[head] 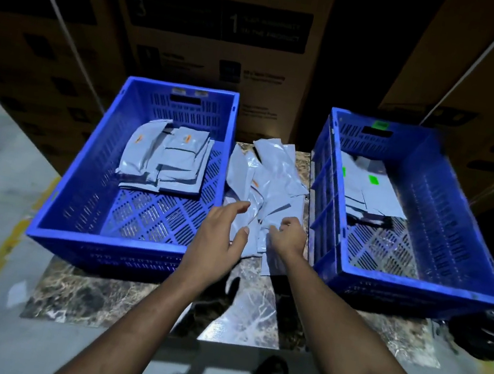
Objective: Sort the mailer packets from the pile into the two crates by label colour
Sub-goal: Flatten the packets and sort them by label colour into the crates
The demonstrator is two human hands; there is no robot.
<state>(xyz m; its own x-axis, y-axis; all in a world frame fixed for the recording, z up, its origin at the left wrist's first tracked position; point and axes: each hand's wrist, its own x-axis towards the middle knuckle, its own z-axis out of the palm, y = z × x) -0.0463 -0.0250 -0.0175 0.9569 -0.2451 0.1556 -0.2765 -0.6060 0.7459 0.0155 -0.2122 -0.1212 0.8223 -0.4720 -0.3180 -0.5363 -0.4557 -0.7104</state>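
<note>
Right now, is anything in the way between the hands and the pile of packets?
No. Both the left hand and the right hand are already on the pile of packets, between the two blue crates.

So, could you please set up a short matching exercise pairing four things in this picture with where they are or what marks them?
Things:
1. left crate
2. right crate
3. pile of mailer packets
4. left hand

Descriptions:
A. lies on the marble-patterned surface between the two crates
B. holds packets with green labels
C. holds packets with orange labels
D. reaches over the near end of the pile, fingers loosely spread

Pairs: 1-C, 2-B, 3-A, 4-D
</note>
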